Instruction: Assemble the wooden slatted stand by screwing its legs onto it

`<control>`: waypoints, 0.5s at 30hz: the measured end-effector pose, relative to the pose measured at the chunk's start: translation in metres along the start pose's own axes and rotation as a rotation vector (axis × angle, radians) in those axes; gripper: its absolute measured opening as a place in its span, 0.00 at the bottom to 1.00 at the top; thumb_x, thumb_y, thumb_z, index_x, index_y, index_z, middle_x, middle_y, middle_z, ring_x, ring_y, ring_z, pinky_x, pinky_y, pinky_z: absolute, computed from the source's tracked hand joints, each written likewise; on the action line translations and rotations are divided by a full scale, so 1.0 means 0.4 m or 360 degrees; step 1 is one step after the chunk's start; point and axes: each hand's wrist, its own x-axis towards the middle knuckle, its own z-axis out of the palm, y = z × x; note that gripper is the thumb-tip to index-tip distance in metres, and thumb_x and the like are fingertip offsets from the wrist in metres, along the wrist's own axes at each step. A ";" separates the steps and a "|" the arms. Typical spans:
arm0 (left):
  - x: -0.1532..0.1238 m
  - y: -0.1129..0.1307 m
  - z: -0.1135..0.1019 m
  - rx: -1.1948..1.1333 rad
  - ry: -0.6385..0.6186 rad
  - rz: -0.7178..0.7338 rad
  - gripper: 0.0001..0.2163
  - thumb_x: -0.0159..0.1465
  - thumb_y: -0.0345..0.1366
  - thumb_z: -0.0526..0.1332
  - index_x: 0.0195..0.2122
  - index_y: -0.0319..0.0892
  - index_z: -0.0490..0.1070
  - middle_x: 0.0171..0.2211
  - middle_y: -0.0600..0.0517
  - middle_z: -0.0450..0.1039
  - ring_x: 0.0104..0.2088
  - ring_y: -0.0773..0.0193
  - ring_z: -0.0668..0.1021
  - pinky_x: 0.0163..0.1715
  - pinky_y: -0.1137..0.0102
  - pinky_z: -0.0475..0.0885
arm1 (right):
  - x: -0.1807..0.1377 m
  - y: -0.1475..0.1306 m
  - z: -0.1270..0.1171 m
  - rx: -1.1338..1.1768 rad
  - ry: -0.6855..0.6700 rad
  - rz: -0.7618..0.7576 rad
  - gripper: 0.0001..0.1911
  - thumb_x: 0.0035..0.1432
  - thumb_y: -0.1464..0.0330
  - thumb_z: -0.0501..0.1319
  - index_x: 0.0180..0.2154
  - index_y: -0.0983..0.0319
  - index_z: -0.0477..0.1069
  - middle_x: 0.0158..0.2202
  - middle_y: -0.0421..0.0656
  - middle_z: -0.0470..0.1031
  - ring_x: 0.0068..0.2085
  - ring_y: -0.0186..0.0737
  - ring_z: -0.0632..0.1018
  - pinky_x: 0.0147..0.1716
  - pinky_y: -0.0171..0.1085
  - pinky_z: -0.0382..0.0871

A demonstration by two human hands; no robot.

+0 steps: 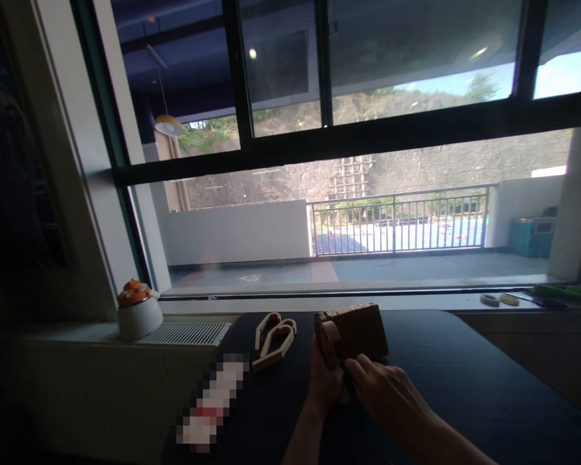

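My left hand [322, 382] is wrapped round a pale curved wooden piece [330, 339] and holds it up above the dark table. Close against it on the right, my right hand [385, 387] is closed, with its fingers bent near the lower part of the piece. A dark bit shows by those fingertips, too dim to name. Just behind both hands is a brown block-like box [361, 330] with a rough, uneven top edge. Two similar bent wooden pieces [277, 342] lie overlapping on the table, left of my left hand.
The black table [445, 361] stands against a windowsill. A blurred-out pale strip [213, 400] lies along its left edge. On a vented ledge at left is a white pot with an orange top [138, 313]. Rolls of tape [498, 299] rest on the sill at right.
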 end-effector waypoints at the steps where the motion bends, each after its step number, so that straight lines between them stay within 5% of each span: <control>1: 0.000 0.002 0.000 -0.0012 -0.0007 -0.0008 0.38 0.49 0.29 0.62 0.61 0.34 0.49 0.52 0.38 0.67 0.52 0.51 0.71 0.51 0.65 0.65 | -0.001 -0.001 0.003 -0.0039 0.0009 -0.0044 0.13 0.51 0.83 0.56 0.34 0.60 0.65 0.29 0.39 0.72 0.24 0.38 0.75 0.20 0.35 0.49; 15: 0.005 -0.019 -0.001 -0.0027 0.0037 0.0035 0.34 0.51 0.30 0.60 0.60 0.37 0.52 0.53 0.41 0.67 0.53 0.53 0.70 0.54 0.64 0.62 | 0.016 0.012 0.032 0.0093 0.0058 0.0249 0.05 0.59 0.75 0.54 0.32 0.61 0.64 0.25 0.40 0.74 0.24 0.39 0.77 0.19 0.35 0.51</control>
